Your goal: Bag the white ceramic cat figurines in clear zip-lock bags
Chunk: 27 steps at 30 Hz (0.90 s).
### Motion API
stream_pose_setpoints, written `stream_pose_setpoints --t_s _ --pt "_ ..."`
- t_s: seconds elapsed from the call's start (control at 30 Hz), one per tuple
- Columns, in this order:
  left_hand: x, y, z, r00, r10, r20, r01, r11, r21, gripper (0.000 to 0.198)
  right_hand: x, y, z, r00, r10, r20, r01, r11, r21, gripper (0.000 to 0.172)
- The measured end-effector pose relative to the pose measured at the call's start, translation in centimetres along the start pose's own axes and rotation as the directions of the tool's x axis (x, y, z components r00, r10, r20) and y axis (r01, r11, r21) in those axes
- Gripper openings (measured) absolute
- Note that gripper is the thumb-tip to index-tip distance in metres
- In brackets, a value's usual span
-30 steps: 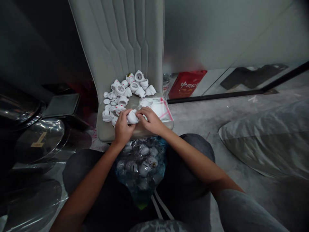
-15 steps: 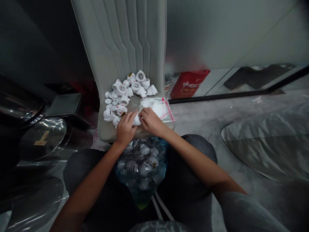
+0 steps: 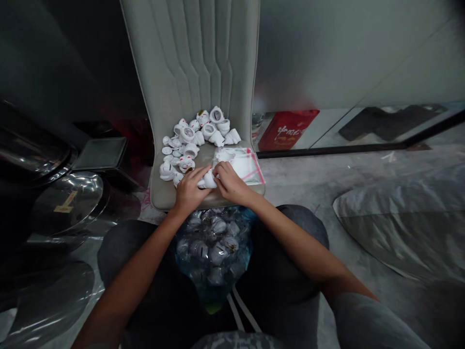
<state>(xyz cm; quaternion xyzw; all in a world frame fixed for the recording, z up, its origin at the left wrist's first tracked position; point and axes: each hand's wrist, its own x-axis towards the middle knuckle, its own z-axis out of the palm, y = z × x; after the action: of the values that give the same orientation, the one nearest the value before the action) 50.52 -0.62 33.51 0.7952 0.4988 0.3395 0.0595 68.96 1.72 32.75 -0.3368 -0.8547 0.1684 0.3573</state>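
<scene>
Indoors, above a grey upholstered chair seat point(image 3: 183, 198), a hollow white lucky-cat figurine piece point(image 3: 208, 180) is gripped between both hands, closed in by the narrowed fingers of the left hand point(image 3: 189, 190) and the right hand point(image 3: 230, 183). Just beside the left hand, a heap of similar glossy white cat pieces point(image 3: 192, 143), some marked in red and gold, is piled on the seat, with small round white discs among them. A clear plastic bag point(image 3: 241, 165) with pink edging is laid by the right hand. Below the hands, a blue-tinted bag point(image 3: 212, 247) of wrapped white pieces is held on dark trousers point(image 3: 290, 232). Farther off, the channel-quilted chair back point(image 3: 192, 63) is raised, chrome discs point(image 3: 69, 201) are set at left, and a red box point(image 3: 288, 130) is seen beyond a glass panel
</scene>
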Motion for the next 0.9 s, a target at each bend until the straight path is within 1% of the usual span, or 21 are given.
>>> stream_pose_setpoints --t_s 0.13,0.37,0.53,0.63,0.77,0.83,0.9 --pt "0.1 -0.5 0.2 0.999 -0.039 -0.001 0.038 0.995 -0.096 0.058 0.1 0.0 -0.3 1.0 -0.019 0.024 0.019 1.0 -0.01 0.011" --pt "0.9 -0.6 -0.6 0.999 -0.011 0.047 0.019 0.985 -0.17 0.062 0.1 -0.1 -0.7 1.0 -0.003 0.02 0.003 1.0 0.007 0.011" --pt "1.2 -0.7 -0.3 0.997 -0.021 0.068 0.035 0.979 -0.201 0.063 0.1 -0.2 -0.9 0.999 0.006 0.035 -0.004 0.999 -0.047 0.01" --pt "1.1 -0.6 -0.1 0.996 -0.016 0.085 0.03 0.985 -0.168 0.06 0.2 0.0 -1.2 0.998 0.047 0.046 -0.046 0.999 -0.018 0.008" --pt "0.8 0.2 -0.1 0.995 0.001 0.099 0.004 0.999 -0.047 0.054 0.3 0.6 -1.4 0.984 0.166 0.069 -0.172 0.981 0.094 0.006" --pt "0.6 0.4 0.1 0.993 0.021 0.119 -0.022 1.0 0.012 0.057 0.3 0.7 -1.4 0.978 0.187 0.094 -0.193 0.979 0.065 0.008" --pt "0.4 0.5 0.3 0.991 0.025 0.129 -0.031 0.999 0.045 0.06 0.3 0.6 -1.2 0.98 0.167 0.11 -0.167 0.986 -0.01 0.011"
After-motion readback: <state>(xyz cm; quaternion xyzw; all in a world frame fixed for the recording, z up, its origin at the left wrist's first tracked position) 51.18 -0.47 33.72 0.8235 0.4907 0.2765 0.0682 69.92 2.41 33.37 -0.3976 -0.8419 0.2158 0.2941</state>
